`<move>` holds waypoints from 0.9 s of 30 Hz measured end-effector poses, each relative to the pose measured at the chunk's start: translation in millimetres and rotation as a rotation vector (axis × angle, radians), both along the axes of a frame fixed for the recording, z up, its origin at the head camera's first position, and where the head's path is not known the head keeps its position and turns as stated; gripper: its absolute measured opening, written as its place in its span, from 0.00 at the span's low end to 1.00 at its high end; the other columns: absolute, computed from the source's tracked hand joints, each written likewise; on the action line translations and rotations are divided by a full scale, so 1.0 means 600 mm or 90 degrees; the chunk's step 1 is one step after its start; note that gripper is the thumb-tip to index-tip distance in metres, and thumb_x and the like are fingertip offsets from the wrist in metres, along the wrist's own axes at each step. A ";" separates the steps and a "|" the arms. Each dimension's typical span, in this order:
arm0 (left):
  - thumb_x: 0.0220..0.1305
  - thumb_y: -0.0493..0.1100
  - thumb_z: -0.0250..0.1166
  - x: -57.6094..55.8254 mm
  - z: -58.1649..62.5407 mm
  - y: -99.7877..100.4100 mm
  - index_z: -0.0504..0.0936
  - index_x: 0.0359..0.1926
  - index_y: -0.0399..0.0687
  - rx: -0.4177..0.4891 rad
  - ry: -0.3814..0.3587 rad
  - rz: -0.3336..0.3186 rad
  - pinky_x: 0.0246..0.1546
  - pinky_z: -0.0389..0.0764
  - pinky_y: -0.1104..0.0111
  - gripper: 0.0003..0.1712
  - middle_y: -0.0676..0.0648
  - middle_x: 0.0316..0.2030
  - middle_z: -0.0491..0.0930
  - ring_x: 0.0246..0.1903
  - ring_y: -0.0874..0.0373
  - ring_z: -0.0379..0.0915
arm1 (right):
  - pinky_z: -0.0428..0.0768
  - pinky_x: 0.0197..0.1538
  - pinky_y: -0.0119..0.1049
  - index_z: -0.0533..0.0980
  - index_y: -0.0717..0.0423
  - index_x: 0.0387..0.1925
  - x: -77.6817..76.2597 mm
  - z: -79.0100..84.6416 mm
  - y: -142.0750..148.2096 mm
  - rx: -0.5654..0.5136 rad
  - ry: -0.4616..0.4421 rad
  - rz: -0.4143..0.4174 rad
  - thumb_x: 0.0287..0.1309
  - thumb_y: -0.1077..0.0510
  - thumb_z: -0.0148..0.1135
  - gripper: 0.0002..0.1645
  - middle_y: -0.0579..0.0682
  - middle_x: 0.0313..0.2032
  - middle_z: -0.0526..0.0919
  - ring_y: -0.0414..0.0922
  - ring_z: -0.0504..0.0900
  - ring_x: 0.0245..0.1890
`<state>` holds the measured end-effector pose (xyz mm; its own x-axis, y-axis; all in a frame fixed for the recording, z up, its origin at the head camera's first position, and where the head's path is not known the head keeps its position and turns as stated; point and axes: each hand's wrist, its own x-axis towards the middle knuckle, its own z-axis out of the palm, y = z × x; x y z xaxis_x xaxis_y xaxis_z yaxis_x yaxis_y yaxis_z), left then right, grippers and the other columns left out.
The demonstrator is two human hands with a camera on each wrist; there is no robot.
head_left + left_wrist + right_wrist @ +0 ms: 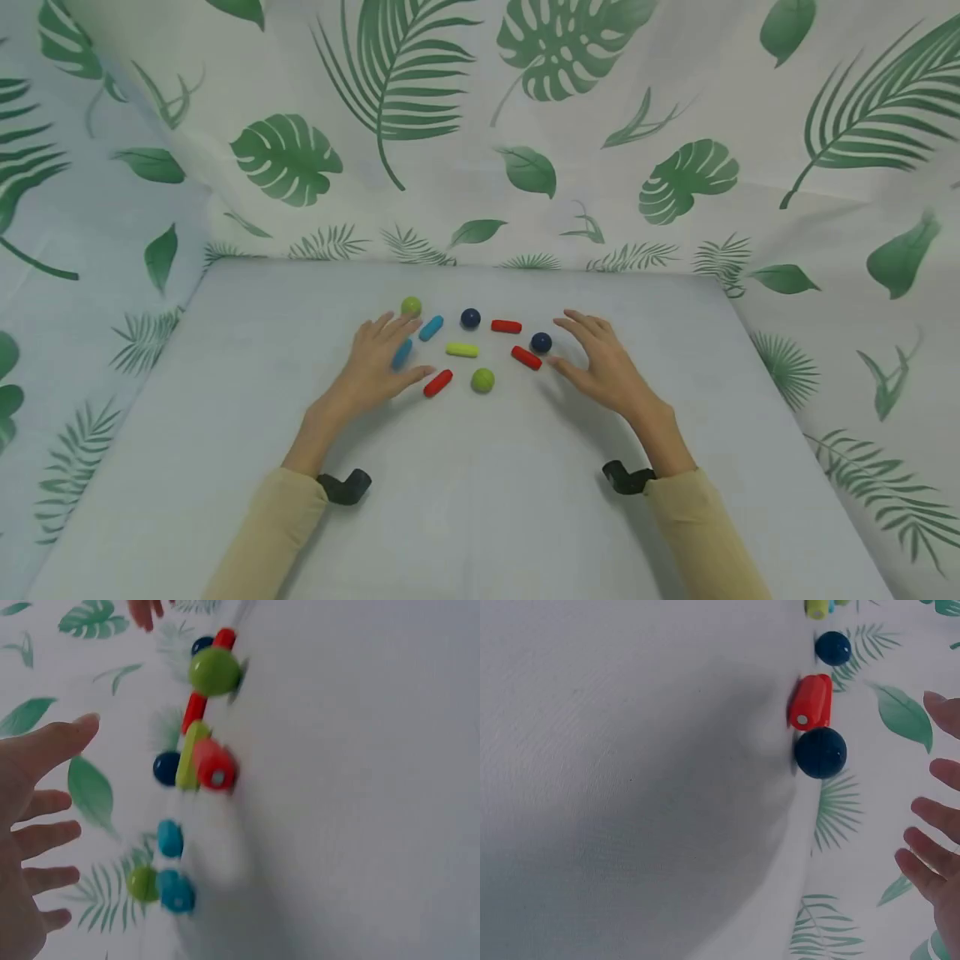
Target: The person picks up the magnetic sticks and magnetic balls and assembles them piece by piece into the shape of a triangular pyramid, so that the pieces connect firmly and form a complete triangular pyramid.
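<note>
My left hand hovers over the left part of a group of small pieces, fingers spread and holding nothing. Under it lies a blue stick, partly covered, beside another blue stick and a green ball. A red stick lies near its thumb. On the right, my right hand is held with fingers apart, holding nothing, near a dark blue ball and a red stick. Between the hands are a yellow-green stick, a second green ball, another dark blue ball and a red stick.
All the pieces lie on a white table. Behind it hangs a white leaf-print cloth, which also runs along both sides. A black wrist mount sticks out from the left sleeve, and a matching mount from the right.
</note>
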<state>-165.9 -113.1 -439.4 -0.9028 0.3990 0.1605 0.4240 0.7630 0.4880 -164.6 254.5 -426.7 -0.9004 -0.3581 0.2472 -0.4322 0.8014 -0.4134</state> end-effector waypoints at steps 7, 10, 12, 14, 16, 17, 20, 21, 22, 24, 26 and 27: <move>0.64 0.45 0.74 0.001 -0.008 0.060 0.72 0.71 0.39 0.128 -0.077 -0.080 0.74 0.66 0.49 0.38 0.39 0.70 0.71 0.73 0.43 0.62 | 0.81 0.59 0.59 0.78 0.61 0.61 -0.008 -0.012 -0.008 -0.041 -0.035 0.046 0.61 0.60 0.72 0.27 0.59 0.61 0.80 0.57 0.76 0.61; 0.65 0.42 0.73 -0.001 -0.011 0.085 0.75 0.68 0.39 0.128 -0.096 -0.093 0.68 0.74 0.54 0.33 0.41 0.67 0.75 0.70 0.45 0.68 | 0.85 0.53 0.53 0.80 0.63 0.58 -0.016 -0.019 -0.012 -0.049 -0.041 0.073 0.60 0.63 0.73 0.24 0.58 0.57 0.82 0.56 0.80 0.56; 0.65 0.39 0.73 -0.003 -0.014 0.100 0.77 0.66 0.37 0.138 -0.106 -0.102 0.63 0.79 0.56 0.30 0.40 0.64 0.77 0.65 0.46 0.73 | 0.86 0.52 0.51 0.80 0.63 0.56 -0.022 -0.022 -0.016 -0.048 -0.044 0.090 0.60 0.64 0.72 0.23 0.58 0.55 0.84 0.55 0.82 0.54; 0.64 0.38 0.73 -0.005 -0.017 0.113 0.78 0.64 0.35 0.143 -0.111 -0.107 0.60 0.82 0.56 0.29 0.39 0.62 0.79 0.61 0.45 0.76 | 0.86 0.52 0.49 0.81 0.64 0.55 -0.028 -0.027 -0.022 -0.037 -0.044 0.103 0.60 0.64 0.72 0.21 0.57 0.53 0.85 0.54 0.84 0.52; 0.63 0.38 0.74 -0.007 -0.022 0.125 0.80 0.62 0.35 0.133 -0.112 -0.111 0.58 0.83 0.57 0.28 0.39 0.60 0.80 0.58 0.45 0.78 | 0.86 0.52 0.49 0.81 0.64 0.54 -0.031 -0.029 -0.028 -0.026 -0.045 0.112 0.60 0.65 0.72 0.20 0.58 0.52 0.86 0.54 0.85 0.50; 0.63 0.39 0.74 -0.007 -0.024 0.130 0.80 0.62 0.35 0.126 -0.113 -0.111 0.57 0.83 0.57 0.28 0.39 0.59 0.81 0.57 0.45 0.79 | 0.86 0.52 0.49 0.81 0.64 0.54 -0.032 -0.030 -0.032 -0.019 -0.045 0.115 0.60 0.65 0.72 0.20 0.58 0.51 0.86 0.54 0.85 0.49; 0.62 0.40 0.75 -0.009 -0.033 0.142 0.81 0.60 0.36 0.104 -0.107 -0.110 0.55 0.84 0.59 0.27 0.40 0.57 0.82 0.54 0.47 0.80 | 0.86 0.54 0.48 0.82 0.64 0.52 -0.032 -0.032 -0.041 0.000 -0.048 0.115 0.59 0.66 0.73 0.19 0.58 0.49 0.87 0.53 0.86 0.48; 0.63 0.40 0.74 -0.009 -0.035 0.145 0.82 0.60 0.36 0.101 -0.103 -0.112 0.54 0.84 0.60 0.26 0.40 0.57 0.82 0.53 0.48 0.80 | 0.86 0.54 0.48 0.82 0.64 0.52 -0.031 -0.032 -0.044 0.006 -0.052 0.112 0.58 0.66 0.73 0.19 0.58 0.48 0.87 0.53 0.86 0.48; 0.63 0.40 0.74 -0.009 -0.037 0.147 0.82 0.59 0.36 0.100 -0.101 -0.114 0.54 0.84 0.60 0.25 0.40 0.56 0.83 0.53 0.49 0.81 | 0.86 0.54 0.47 0.82 0.64 0.52 -0.031 -0.032 -0.046 0.014 -0.053 0.111 0.58 0.66 0.73 0.20 0.58 0.47 0.87 0.53 0.87 0.48; 0.63 0.38 0.74 -0.009 -0.040 0.152 0.83 0.58 0.36 0.105 -0.096 -0.120 0.53 0.84 0.60 0.23 0.41 0.55 0.84 0.52 0.49 0.81 | 0.87 0.53 0.46 0.82 0.64 0.52 -0.030 -0.032 -0.048 0.031 -0.056 0.104 0.57 0.66 0.74 0.20 0.58 0.46 0.87 0.52 0.87 0.47; 0.63 0.37 0.73 -0.008 -0.043 0.156 0.83 0.57 0.35 0.108 -0.095 -0.125 0.54 0.84 0.61 0.21 0.41 0.54 0.85 0.52 0.50 0.82 | 0.87 0.51 0.45 0.82 0.64 0.51 -0.028 -0.032 -0.050 0.050 -0.057 0.096 0.57 0.66 0.74 0.20 0.58 0.45 0.87 0.51 0.87 0.45; 0.64 0.37 0.73 -0.007 -0.044 0.157 0.84 0.56 0.36 0.109 -0.096 -0.127 0.54 0.84 0.61 0.21 0.41 0.53 0.85 0.52 0.50 0.82 | 0.87 0.50 0.44 0.83 0.65 0.51 -0.027 -0.032 -0.050 0.058 -0.057 0.093 0.57 0.66 0.75 0.20 0.58 0.44 0.88 0.51 0.87 0.44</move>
<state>-170.1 -18.7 -466.1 -0.8282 0.5495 0.1103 0.4698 0.5733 0.6713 -180.9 224.8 -445.7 -0.8541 -0.5040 0.1286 -0.5114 0.7689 -0.3837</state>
